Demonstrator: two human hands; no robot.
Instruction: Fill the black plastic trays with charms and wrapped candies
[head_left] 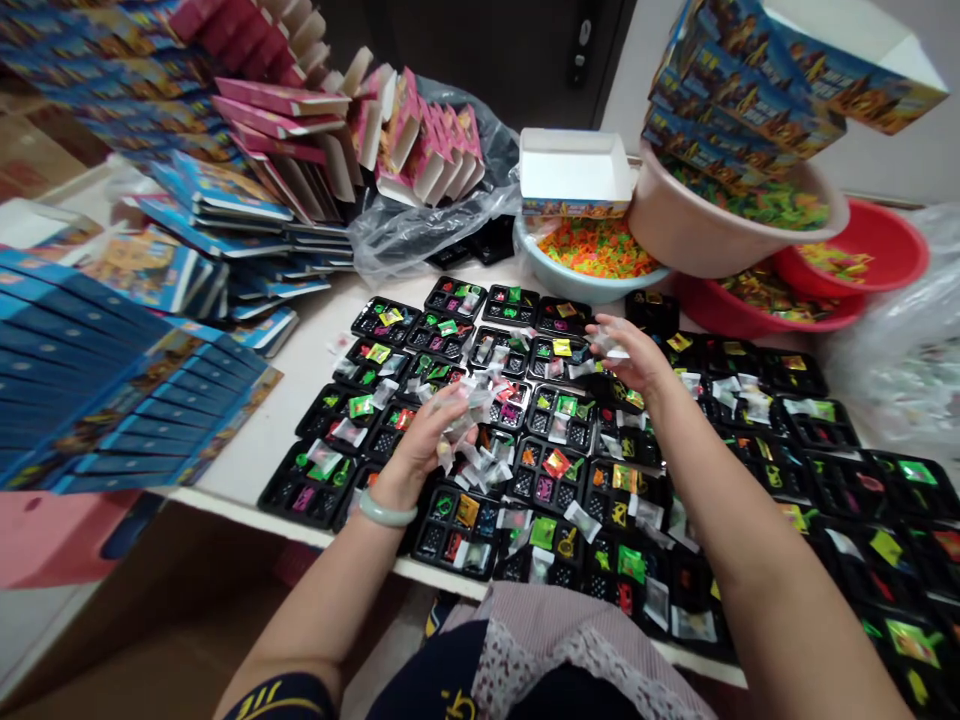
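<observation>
My left hand (pixel 429 435), with a pale bangle at its wrist, is curled round a bunch of small clear packets (pixel 469 400) above the middle of the trays. Whatever is inside those packets is too small to make out. Farther back and to the right, my right hand (pixel 630 352) pinches one clear packet (pixel 611 340) over the rear rows. Beneath both hands lie many black compartment trays (pixel 454 530) holding small coloured plastic pieces and bright sachets (pixel 556 462). Loose clear packets (pixel 487 470) are heaped on the trays just beside my left hand.
Blue printed boxes (pixel 112 400) and pink boxes (pixel 427 140) are stacked at the left and back. A light blue basin (pixel 592 290), a pink tub (pixel 705 235) and red basins (pixel 892 245) stand behind the trays. A plastic bag (pixel 907 350) lies at the right.
</observation>
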